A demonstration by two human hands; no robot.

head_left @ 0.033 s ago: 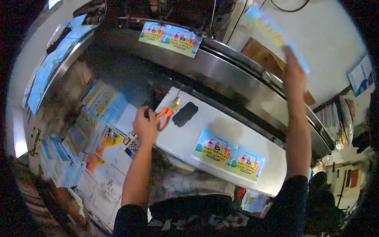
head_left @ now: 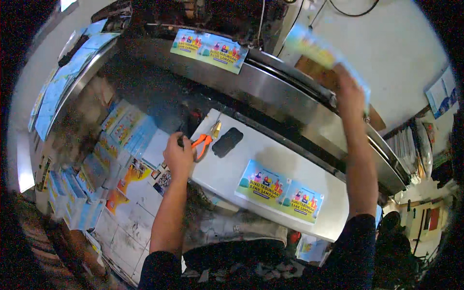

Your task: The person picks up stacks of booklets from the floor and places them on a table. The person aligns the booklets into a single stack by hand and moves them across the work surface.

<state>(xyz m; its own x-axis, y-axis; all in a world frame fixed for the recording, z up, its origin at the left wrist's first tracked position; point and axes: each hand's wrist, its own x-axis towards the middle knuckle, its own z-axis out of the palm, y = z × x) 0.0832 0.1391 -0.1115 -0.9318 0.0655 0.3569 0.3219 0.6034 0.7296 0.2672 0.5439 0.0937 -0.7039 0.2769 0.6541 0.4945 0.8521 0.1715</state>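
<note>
My right hand [head_left: 350, 94] is raised at the far right and grips a light-blue and yellow printed sheet [head_left: 309, 44], blurred by motion. It is above the long metal bar of a machine [head_left: 295, 92]. My left hand [head_left: 177, 157] is closed around a small dark knob-like part [head_left: 181, 140] at the left end of a white table [head_left: 217, 174]. Beside that hand lie orange-handled pliers [head_left: 203, 143] and a black, rounded oblong object [head_left: 227, 142]. A matching printed sheet [head_left: 279, 192] lies flat at the table's near right.
Another printed sheet [head_left: 209, 50] rests on the machine's far metal edge. Stacks of printed booklets [head_left: 121, 126] stand low at the left. More blue sheets [head_left: 67, 79] lie on a ledge at far left. A brown board [head_left: 314, 71] is behind the bar.
My right hand and the sheet in it have shifted left and slightly down, toward the metal bar. My left hand stays at the knob-like part.
</note>
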